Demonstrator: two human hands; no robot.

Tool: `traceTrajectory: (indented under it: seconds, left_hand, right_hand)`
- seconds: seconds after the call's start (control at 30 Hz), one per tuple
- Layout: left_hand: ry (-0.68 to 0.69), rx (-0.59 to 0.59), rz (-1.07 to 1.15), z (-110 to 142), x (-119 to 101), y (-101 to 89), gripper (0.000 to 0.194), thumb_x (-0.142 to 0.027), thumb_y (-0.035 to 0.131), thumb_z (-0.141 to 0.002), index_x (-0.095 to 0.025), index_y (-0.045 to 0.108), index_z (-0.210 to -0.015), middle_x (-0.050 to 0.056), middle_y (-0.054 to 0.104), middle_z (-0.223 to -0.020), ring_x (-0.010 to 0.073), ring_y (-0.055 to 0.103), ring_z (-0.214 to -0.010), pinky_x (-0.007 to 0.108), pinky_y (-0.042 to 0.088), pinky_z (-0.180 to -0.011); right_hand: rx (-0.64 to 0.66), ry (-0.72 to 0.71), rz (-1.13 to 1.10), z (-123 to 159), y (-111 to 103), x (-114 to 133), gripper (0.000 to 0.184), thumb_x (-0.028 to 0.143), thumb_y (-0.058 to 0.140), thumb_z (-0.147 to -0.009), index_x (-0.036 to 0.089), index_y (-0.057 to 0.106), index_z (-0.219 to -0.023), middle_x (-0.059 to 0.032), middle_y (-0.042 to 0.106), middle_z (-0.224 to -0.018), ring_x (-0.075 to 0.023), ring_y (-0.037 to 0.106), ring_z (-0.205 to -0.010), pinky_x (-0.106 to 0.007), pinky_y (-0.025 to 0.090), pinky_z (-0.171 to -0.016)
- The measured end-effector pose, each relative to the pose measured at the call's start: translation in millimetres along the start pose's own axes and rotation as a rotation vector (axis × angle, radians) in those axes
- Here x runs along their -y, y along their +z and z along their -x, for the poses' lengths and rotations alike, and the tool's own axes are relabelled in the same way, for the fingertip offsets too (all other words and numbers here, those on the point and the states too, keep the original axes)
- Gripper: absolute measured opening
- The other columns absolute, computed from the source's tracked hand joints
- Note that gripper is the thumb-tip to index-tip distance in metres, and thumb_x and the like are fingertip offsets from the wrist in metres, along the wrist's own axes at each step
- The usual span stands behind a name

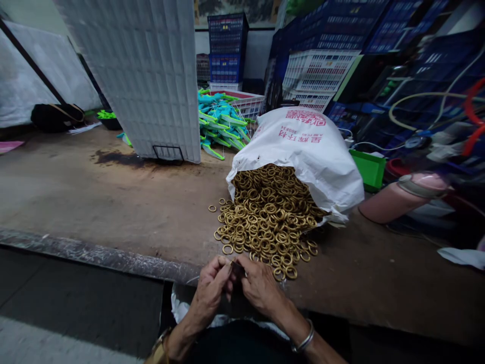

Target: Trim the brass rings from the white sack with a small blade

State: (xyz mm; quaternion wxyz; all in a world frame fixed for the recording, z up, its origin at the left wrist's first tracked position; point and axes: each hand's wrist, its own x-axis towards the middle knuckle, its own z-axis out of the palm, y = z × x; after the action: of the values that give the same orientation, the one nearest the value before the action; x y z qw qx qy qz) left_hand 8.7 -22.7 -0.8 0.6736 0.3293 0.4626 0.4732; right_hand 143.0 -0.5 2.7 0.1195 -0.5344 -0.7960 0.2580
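Note:
My left hand (212, 284) and my right hand (263, 287) meet at the table's front edge, both with fingers closed in a pinch. Between the fingertips shows a small dark flat piece (237, 270), which appears to be in my right hand; its kind is unclear. Whatever my left fingertips pinch is too small to make out. Just beyond my hands lies a heap of brass-coloured rings (265, 217). The rings spill from the mouth of a white woven sack (303, 146) with red print, lying on its side.
The wooden table (94, 202) has a worn front edge. A tall pale ribbed panel (144, 81) stands at the back left, beside a pile of green and blue plastic pieces (222, 124). At right are a pink bottle (401, 197), a green tray (367, 169) and stacked crates (318, 71).

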Motion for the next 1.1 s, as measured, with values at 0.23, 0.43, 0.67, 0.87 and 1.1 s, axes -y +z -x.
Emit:
traceTrajectory:
  seconds: [0.23,0.43,0.67,0.87,1.1]
  left_hand:
    - [0.037,-0.042,-0.101,0,5,-1.0,0.034,-0.048,0.058,-0.069,-0.017,0.047,-0.066,-0.003,0.05,-0.057,0.0051,0.04,-0.041,0.016,0.034,-0.04]
    - [0.115,0.034,-0.175,18,-2,-4.1,0.029,-0.041,0.057,-0.074,-0.015,0.053,-0.062,0.0,0.051,-0.056,0.0077,0.045,-0.048,0.018,0.037,-0.049]
    - [-0.024,0.048,0.166,18,-7,-7.4,0.026,-0.039,0.06,-0.071,-0.013,0.058,-0.07,0.004,0.057,-0.065,0.012,0.051,-0.053,0.022,0.043,-0.045]
    - [-0.079,-0.071,0.424,9,-9,-21.9,0.016,-0.026,0.065,-0.066,-0.016,0.055,-0.073,0.003,0.058,-0.069,0.0117,0.051,-0.055,0.02,0.04,-0.041]
    - [-0.226,-0.099,0.558,5,-11,-29.5,0.018,-0.025,0.067,-0.064,-0.013,0.054,-0.063,0.0,0.054,-0.067,0.0094,0.051,-0.058,0.019,0.041,-0.047]
  right_hand:
    - [0.013,-0.024,0.056,0,-1,3,0.029,0.005,0.036,-0.066,0.019,0.051,-0.086,0.0,0.06,-0.071,-0.0121,0.05,-0.062,-0.023,0.024,-0.057]
    - [0.085,0.011,0.082,-1,-3,1,0.024,0.006,0.039,-0.068,0.019,0.05,-0.084,0.0004,0.058,-0.066,-0.0122,0.049,-0.058,-0.022,0.022,-0.053]
    - [-0.042,0.075,0.121,-12,6,7,0.031,0.004,0.042,-0.066,0.018,0.047,-0.094,-0.0017,0.061,-0.077,-0.0142,0.054,-0.068,-0.022,0.027,-0.058]
    - [-0.082,0.092,0.29,-27,16,18,0.039,0.01,0.044,-0.073,0.017,0.041,-0.112,-0.0089,0.061,-0.092,-0.0204,0.055,-0.081,-0.028,0.031,-0.068]
    - [-0.078,0.128,0.306,-36,16,16,0.028,0.014,0.045,-0.072,0.015,0.043,-0.1,-0.0078,0.061,-0.082,-0.0197,0.055,-0.076,-0.027,0.03,-0.064]
